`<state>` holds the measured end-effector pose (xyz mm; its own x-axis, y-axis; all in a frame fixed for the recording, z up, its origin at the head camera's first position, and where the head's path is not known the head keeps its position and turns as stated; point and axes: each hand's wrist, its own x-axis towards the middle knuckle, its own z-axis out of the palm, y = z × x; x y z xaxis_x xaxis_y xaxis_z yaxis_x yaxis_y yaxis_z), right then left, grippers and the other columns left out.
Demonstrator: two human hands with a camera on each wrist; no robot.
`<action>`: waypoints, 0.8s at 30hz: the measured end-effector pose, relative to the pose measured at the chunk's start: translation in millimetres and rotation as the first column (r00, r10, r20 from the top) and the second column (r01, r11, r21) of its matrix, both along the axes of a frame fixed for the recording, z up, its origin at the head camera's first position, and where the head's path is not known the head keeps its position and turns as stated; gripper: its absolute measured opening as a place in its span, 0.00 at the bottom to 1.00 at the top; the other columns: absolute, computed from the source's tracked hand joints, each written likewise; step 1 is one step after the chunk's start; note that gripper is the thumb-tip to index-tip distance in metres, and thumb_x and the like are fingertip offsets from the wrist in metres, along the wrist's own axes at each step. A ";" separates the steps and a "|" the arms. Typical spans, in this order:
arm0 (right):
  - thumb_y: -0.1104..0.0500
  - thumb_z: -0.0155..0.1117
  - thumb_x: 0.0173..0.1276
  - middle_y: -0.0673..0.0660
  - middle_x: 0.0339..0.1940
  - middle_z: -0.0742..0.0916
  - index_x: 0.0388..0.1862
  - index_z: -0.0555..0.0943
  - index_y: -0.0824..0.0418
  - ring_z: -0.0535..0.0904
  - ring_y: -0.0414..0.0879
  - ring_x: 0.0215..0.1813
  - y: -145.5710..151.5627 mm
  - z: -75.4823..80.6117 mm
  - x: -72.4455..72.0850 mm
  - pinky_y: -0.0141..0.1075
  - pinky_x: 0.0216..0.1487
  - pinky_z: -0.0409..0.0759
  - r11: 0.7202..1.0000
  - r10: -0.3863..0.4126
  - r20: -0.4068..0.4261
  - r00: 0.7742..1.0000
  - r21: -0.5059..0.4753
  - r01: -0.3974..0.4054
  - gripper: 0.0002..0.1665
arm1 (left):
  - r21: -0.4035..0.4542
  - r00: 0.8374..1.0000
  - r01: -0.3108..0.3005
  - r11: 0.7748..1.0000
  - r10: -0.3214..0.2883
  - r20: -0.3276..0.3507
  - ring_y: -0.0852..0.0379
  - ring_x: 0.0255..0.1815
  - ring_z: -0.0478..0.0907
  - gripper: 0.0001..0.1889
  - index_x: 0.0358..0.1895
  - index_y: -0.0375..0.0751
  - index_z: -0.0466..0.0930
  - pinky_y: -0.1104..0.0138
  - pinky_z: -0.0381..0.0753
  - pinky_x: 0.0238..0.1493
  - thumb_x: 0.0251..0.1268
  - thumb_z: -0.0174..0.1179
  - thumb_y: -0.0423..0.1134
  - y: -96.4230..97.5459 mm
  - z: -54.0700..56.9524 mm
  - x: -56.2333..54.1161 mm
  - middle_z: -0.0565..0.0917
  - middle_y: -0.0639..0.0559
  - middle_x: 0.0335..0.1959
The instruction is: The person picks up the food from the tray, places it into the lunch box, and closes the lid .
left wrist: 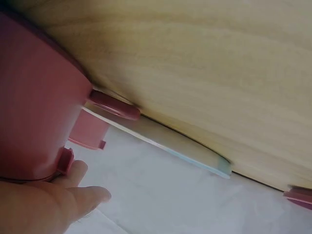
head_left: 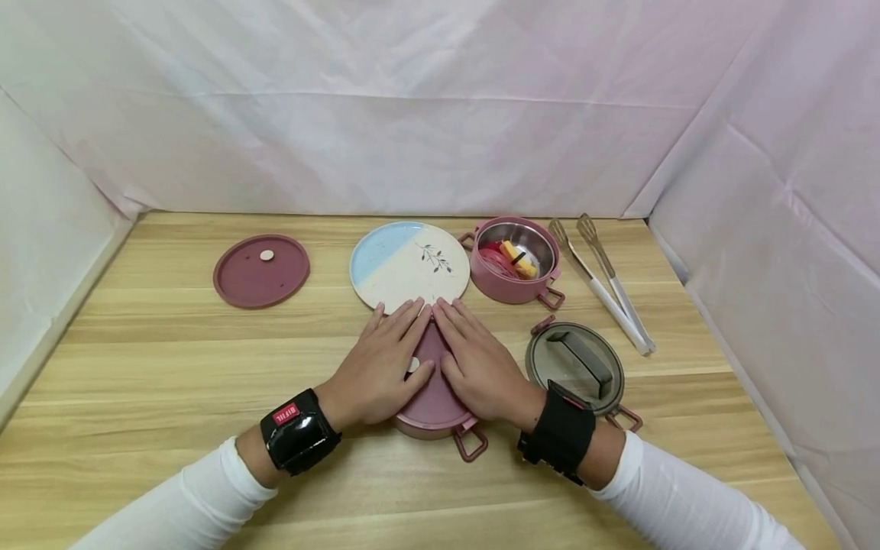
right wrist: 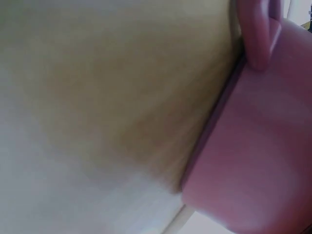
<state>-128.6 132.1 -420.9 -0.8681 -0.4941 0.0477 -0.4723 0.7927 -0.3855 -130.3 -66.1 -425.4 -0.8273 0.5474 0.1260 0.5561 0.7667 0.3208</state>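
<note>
Both hands lie flat on the mauve lid (head_left: 435, 397) of a round lunch pot at the middle front of the table. The left hand (head_left: 381, 367) covers the lid's left side, fingers straight and pointing away. On the right side rests the right hand (head_left: 481, 363), its fingertips meeting the left ones near the far rim. A pale round knob (head_left: 413, 364) shows beside the left thumb. The pot's handle (head_left: 470, 444) sticks out at the near right. In the left wrist view the pot's wall (left wrist: 39, 107) stands beside the fingers; the right wrist view shows its wall (right wrist: 258, 146) close up.
Behind the hands lies a blue and cream plate (head_left: 406, 267). An uncovered mauve pot (head_left: 512, 286) beside it holds red and yellow items. Whisk-ended tongs (head_left: 619, 305) lie at right, near a grey-lidded pot (head_left: 571, 359). Another mauve lid (head_left: 257, 279) sits far left.
</note>
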 end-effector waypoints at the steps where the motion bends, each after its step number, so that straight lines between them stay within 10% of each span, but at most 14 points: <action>1: 0.55 0.42 0.79 0.56 0.84 0.54 0.82 0.50 0.61 0.44 0.53 0.84 -0.7 0.4 0.4 0.45 0.82 0.47 1.000 0.000 -0.001 1.000 0.017 0.000 0.36 | -0.001 1.000 0.000 1.000 0.000 -0.003 0.48 0.83 0.48 0.37 0.80 0.39 0.49 0.47 0.39 0.81 0.77 0.45 0.54 0.0 -0.4 0.2 0.53 0.43 0.82; 24: 0.51 0.45 0.79 0.58 0.81 0.61 0.82 0.52 0.58 0.56 0.53 0.81 -3.7 -0.8 -2.0 0.49 0.79 0.57 0.998 -0.033 -0.011 0.999 0.049 0.033 0.37 | -0.049 0.999 0.011 0.999 -0.014 -0.049 0.48 0.83 0.47 0.35 0.80 0.36 0.50 0.49 0.38 0.81 0.79 0.39 0.55 0.5 -0.3 -2.5 0.53 0.42 0.81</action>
